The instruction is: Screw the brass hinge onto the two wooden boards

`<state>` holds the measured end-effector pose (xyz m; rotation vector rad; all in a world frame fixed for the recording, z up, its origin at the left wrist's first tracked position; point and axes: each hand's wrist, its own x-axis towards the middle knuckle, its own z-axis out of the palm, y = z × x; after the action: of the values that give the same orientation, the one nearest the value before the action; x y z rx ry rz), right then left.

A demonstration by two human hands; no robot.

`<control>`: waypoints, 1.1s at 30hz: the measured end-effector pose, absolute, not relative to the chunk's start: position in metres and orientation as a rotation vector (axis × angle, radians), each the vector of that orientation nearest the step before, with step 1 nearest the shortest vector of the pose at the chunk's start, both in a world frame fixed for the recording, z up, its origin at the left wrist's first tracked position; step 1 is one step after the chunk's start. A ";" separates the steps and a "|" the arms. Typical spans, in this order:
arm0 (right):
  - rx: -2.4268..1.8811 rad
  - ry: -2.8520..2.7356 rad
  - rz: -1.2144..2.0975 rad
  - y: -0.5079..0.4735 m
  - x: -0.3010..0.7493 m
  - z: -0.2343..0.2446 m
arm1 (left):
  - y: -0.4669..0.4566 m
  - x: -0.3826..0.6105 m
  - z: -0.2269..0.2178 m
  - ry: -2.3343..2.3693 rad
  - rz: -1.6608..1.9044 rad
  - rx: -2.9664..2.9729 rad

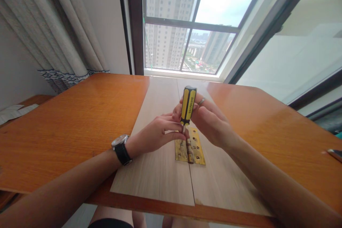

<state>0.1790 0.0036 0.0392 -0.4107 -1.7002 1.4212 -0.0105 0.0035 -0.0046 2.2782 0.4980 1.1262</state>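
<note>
The right hand (211, 124) curled around a yellow-and-black plastic-handled screwdriver (188, 106), the left hand (157, 136) pinching its thin steel shaft (184, 129), just above a perforated brass hinge (190, 148) lying on pale wood-grain boards (152, 164).

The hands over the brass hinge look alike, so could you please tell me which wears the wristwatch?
The left hand wears the black-strapped wristwatch; the right hand grips the yellow-and-black screwdriver and has none.
</note>
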 end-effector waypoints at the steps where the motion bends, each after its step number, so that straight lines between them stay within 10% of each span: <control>1: -0.389 -1.706 1.458 0.003 0.180 0.040 | 0.003 -0.011 -0.004 0.502 1.118 2.285; 33: -0.358 -1.869 1.357 0.007 0.181 0.039 | 0.000 -0.010 -0.002 0.499 0.998 2.343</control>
<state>0.1812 0.0067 0.0387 -0.3577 -1.8694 1.3569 -0.0105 -0.0004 -0.0018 2.3429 0.4987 0.9982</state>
